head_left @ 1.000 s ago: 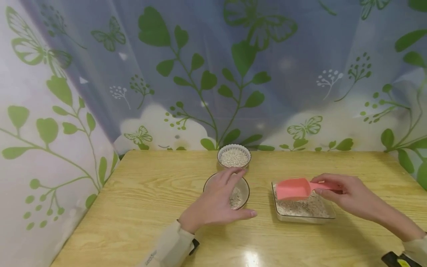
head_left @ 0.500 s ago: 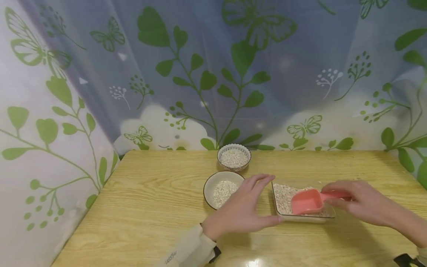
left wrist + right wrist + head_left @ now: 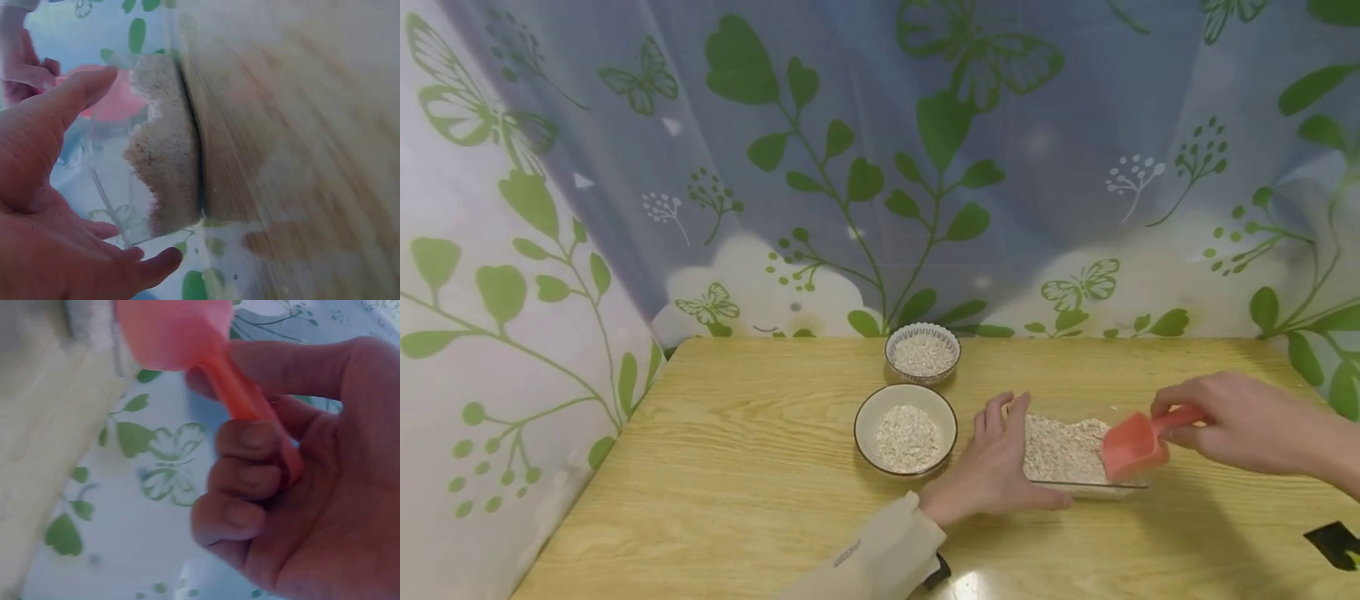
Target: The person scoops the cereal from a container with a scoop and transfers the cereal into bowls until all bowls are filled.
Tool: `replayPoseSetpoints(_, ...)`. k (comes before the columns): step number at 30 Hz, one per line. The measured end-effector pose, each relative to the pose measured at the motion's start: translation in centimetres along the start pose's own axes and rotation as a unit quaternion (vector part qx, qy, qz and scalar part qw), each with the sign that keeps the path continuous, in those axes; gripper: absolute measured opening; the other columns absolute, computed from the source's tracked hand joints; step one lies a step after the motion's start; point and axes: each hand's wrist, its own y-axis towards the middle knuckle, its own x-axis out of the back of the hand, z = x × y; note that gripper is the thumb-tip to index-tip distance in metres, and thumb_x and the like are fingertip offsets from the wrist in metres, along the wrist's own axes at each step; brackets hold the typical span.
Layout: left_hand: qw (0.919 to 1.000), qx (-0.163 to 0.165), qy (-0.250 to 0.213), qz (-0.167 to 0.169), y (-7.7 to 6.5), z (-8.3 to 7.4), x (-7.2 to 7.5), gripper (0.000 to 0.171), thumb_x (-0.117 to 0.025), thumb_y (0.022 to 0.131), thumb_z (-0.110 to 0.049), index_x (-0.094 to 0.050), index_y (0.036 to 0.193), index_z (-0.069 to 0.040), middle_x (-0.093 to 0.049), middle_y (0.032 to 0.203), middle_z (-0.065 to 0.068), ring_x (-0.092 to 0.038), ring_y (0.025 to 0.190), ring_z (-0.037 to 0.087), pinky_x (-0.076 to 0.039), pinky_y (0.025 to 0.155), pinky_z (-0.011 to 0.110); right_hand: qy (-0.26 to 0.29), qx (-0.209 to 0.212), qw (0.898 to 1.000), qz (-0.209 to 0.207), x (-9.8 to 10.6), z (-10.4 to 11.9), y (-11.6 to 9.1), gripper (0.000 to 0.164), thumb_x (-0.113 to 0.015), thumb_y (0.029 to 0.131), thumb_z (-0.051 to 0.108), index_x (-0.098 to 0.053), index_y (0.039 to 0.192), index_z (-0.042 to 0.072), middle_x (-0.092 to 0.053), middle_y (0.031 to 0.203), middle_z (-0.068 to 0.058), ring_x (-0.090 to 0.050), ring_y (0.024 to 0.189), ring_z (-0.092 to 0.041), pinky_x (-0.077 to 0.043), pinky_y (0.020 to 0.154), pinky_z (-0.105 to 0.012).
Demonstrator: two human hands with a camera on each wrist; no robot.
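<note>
A pink scoop (image 3: pixel 1132 446) is gripped by its handle in my right hand (image 3: pixel 1240 421); in the right wrist view, my fingers curl round the handle (image 3: pixel 234 387). Its tilted bowl overlaps the right end of a rectangular glass container (image 3: pixel 1120 492) holding pale oat flakes (image 3: pixel 1063 446). At the container's left end is my left hand (image 3: pixel 992 471), with fingers extended toward the back and the thumb along the front. Seen from the left wrist, thumb and fingers spread across the near end of the container (image 3: pixel 106 194), and the scoop (image 3: pixel 119 100) shows behind the thumb.
Left of my left hand stands a cream bowl (image 3: pixel 868 417) with a dark rim and some flakes inside. Behind it sits a smaller patterned bowl (image 3: pixel 891 367) of flakes. A patterned curtain (image 3: pixel 820 208) hangs behind the wooden table (image 3: pixel 737 467).
My left hand has moved right, from over the cream bowl to the container's left end. The scoop has gone from above the container's left part down and across to its right end.
</note>
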Motion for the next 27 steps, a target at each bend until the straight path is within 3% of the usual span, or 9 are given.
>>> replayPoseSetpoints(6,0.9985,0.049,-0.001,0.024,1.2,0.1,-0.2,0.133,-0.090,0.070,-0.058,-0.006,0.165,-0.019,-0.021,0.168,0.008,-0.026,0.152,0.026,-0.042,0.118,0.041,-0.004,0.005,0.998,0.065,1.5,1.4,1.3,0.009,-0.066,0.084,0.015,-0.070,0.087,0.023,-0.069,0.085,0.010,-0.054,0.070,-0.008,-0.044,0.063,-0.030)
replayPoseSetpoints(11,0.9970,0.063,-0.030,0.035,1.5,0.2,-0.2,0.135,-0.092,0.068,-0.055,-0.005,0.165,-0.020,-0.026,0.167,0.009,-0.028,0.153,0.027,-0.039,0.120,0.043,0.042,-0.015,0.994,0.099,0.4,2.3,1.9,0.008,-0.060,0.087,0.012,-0.067,0.090,0.016,-0.057,0.074,0.006,-0.040,0.061,-0.011,-0.035,0.058,-0.028)
replayPoseSetpoints(12,0.9964,0.065,-0.039,0.036,1.5,0.1,-0.3,0.136,-0.092,0.068,-0.055,-0.004,0.165,-0.020,-0.026,0.168,0.009,-0.027,0.154,0.027,-0.039,0.121,0.043,0.049,-0.021,0.994,0.097,0.0,2.2,1.9,0.007,-0.061,0.090,0.012,-0.067,0.092,0.015,-0.060,0.076,0.006,-0.043,0.061,-0.011,-0.036,0.058,-0.028)
replayPoseSetpoints(18,0.9926,0.085,-0.066,0.056,1.5,0.3,-0.4,0.141,-0.093,0.067,-0.055,0.004,0.165,-0.025,-0.021,0.170,0.009,-0.022,0.157,0.025,-0.039,0.120,0.045,0.082,-0.017,0.996,0.022,-2.7,0.4,0.7,0.010,-0.069,0.096,0.019,-0.071,0.102,0.011,-0.077,0.099,-0.008,-0.073,0.082,-0.023,-0.054,0.065,-0.036)
replayPoseSetpoints(22,0.9925,0.083,-0.066,0.061,1.5,0.6,-0.3,0.138,-0.092,0.068,-0.055,0.002,0.165,-0.025,-0.024,0.168,0.010,-0.023,0.156,0.024,-0.041,0.118,0.045,0.084,0.005,0.995,-0.051,-4.9,-0.5,0.2,0.017,-0.072,0.095,0.016,-0.072,0.111,0.010,-0.077,0.104,-0.007,-0.072,0.083,-0.019,-0.053,0.063,-0.030)
replayPoseSetpoints(27,0.9928,0.078,-0.069,0.059,1.7,0.8,-0.3,0.130,-0.092,0.068,-0.053,-0.006,0.162,-0.028,-0.034,0.161,0.012,-0.030,0.152,0.022,-0.045,0.115,0.042,0.077,0.068,0.985,-0.141,-7.0,-1.5,0.6,0.027,-0.078,0.087,0.004,-0.072,0.113,0.009,-0.075,0.103,-0.002,-0.062,0.079,0.001,-0.048,0.059,-0.023)
